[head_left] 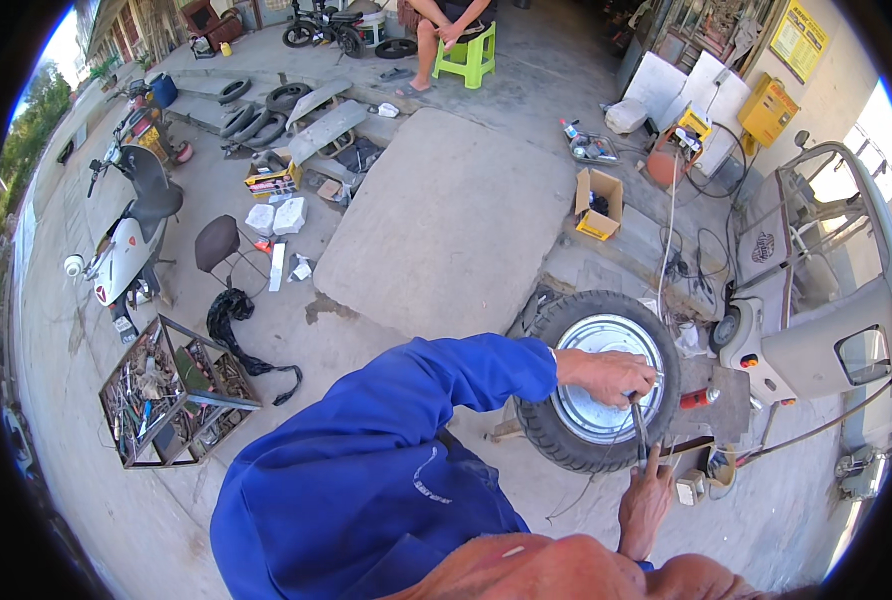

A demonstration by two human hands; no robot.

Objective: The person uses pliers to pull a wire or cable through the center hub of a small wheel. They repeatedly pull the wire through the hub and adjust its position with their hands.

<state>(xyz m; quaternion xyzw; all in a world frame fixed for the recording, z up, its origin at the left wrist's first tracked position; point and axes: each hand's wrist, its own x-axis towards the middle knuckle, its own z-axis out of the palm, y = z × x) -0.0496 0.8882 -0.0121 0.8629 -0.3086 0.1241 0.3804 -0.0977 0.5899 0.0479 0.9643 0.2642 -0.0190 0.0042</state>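
Observation:
A wheel with a black tyre [548, 440] and a shiny silver rim [591, 418] lies in front of me at the right. My left hand [614, 377] reaches across the rim to its right side. Its fingers are curled closed, with a small bit of metal showing past them; what they grip is mostly hidden. My right hand [646, 503], below the tyre's lower right edge, is wrapped around a dark bar-shaped hand tool [641, 432]. The tool extends up over the tyre to just below my left hand; its exact kind is unclear.
A red cylindrical object [698, 398] lies right of the tyre, near a small grey vehicle [811, 345]. An open cardboard box [611, 190] stands beyond. On the left are a metal tool rack [151, 437] and a scooter [136, 235]. Another person sits on a green stool [478, 58].

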